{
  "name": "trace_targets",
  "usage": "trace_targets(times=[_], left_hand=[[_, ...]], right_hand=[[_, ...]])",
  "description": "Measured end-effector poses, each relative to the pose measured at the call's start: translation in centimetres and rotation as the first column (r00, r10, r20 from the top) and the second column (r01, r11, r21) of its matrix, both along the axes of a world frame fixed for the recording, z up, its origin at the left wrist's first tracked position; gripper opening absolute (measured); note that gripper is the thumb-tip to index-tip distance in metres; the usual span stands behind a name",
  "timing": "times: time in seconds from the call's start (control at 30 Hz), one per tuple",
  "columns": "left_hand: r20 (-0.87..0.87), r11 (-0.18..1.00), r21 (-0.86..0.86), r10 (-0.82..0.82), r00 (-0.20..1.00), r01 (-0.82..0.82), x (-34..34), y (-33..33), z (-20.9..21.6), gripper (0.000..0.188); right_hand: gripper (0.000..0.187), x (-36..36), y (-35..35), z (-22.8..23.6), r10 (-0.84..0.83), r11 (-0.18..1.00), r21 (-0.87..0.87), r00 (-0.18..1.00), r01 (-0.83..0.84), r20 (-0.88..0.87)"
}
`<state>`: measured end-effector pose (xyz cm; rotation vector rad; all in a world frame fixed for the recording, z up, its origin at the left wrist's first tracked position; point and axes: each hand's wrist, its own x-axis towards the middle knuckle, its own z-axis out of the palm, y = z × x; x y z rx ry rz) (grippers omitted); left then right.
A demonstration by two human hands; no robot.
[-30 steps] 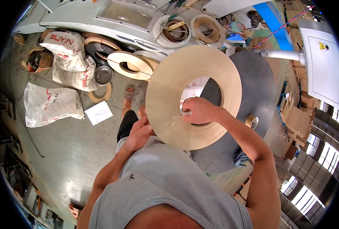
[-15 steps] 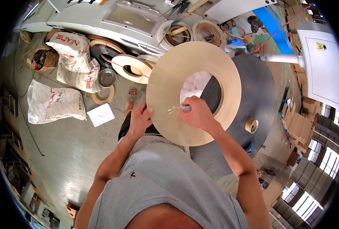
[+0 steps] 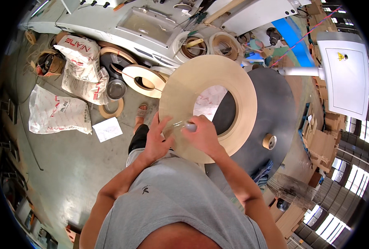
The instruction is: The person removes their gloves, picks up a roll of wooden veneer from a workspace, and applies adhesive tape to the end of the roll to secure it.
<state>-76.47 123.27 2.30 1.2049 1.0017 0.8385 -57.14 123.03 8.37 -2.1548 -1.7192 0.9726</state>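
A large, wide beige roll of flat banding (image 3: 246, 91) lies in front of me, its big centre hole showing a white printed sheet (image 3: 210, 101) and part of the black round table. My right hand (image 3: 202, 135) is closed around a small grey rounded thing (image 3: 190, 127), held over the roll's near side; its kind is not clear. A shiny clear strip (image 3: 177, 124), like adhesive tape, runs on the roll's face just left of it. At the roll's left edge is my left hand (image 3: 158, 139), thumb and fingers apart, fingertips touching or close to the rim.
Under the roll spreads the black round table (image 3: 275, 108), bearing a small tape roll (image 3: 269, 141). White printed sacks (image 3: 60, 111), more banding rolls (image 3: 145, 81) and a paper sheet (image 3: 107, 129) lie on the floor to the left. A white cabinet (image 3: 344, 76) stands at right.
My right hand has shifted left and slightly nearer, bringing the grey thing toward my left hand. The left hand's fingers have spread and moved in over the roll's edge. The view has shifted slightly.
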Motion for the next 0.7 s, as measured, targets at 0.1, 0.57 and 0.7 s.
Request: trace_targets(times=[0.1,0.57,0.7], left_hand=[[-0.363,0.954,0.260,-0.049,0.931,0.152,0.4,-0.1,0.5,0.077],[-0.172,0.918,0.389,-0.007,0.985,0.074,-0.3,-1.0,-1.3,0.079],[-0.156,0.953,0.296,-0.015,0.988,0.061,0.2,-0.5,-0.7,0.076]], right_hand=[[0.032,-2.1,-0.8,-0.8,-0.005,0.998,0.070,1.000,0.006,-0.013],[0.029,-3.8,2.1,2.0,0.450,0.892,-0.104,0.887,-0.441,0.106],[0.029,-4.0,3.2,1.7,0.612,0.779,-0.200,0.790,-0.594,0.040]])
